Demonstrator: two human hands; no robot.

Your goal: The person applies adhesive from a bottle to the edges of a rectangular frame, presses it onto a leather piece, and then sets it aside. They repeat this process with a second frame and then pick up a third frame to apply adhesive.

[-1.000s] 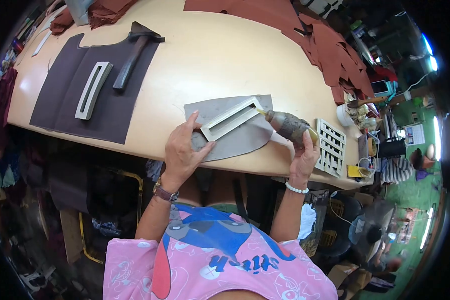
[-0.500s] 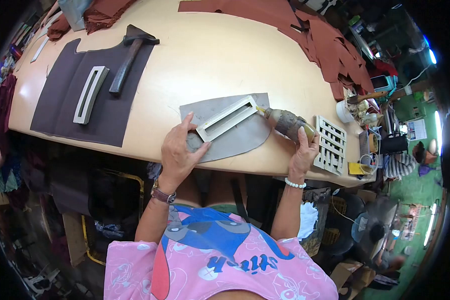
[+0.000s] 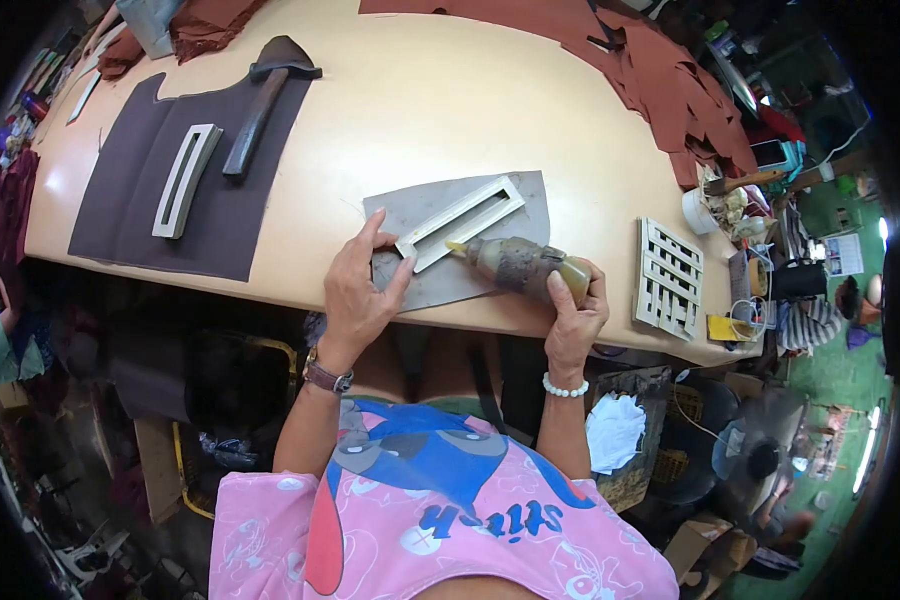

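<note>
A pale rectangular frame (image 3: 475,208) with a long slot lies slanted on a grey sheet (image 3: 527,225) near the table's front edge. My left hand (image 3: 358,290) holds the frame's lower left end between thumb and fingers. In my right hand (image 3: 576,312) is a stained glue bottle (image 3: 518,266), tilted so that its yellowish tip is by the frame's lower long side. Whether the tip touches the frame, I cannot tell.
At the left, a dark sheet (image 3: 120,190) bears another slotted frame (image 3: 186,182) and a hammer (image 3: 260,118). A pale lattice stack (image 3: 668,280) lies at the right. Red-brown scraps (image 3: 660,90) cover the back right, near a white tub (image 3: 699,211).
The bottle in my right hand has moved left and toward me, from the frame's upper right end to its lower side. My left hand still holds the other end.
</note>
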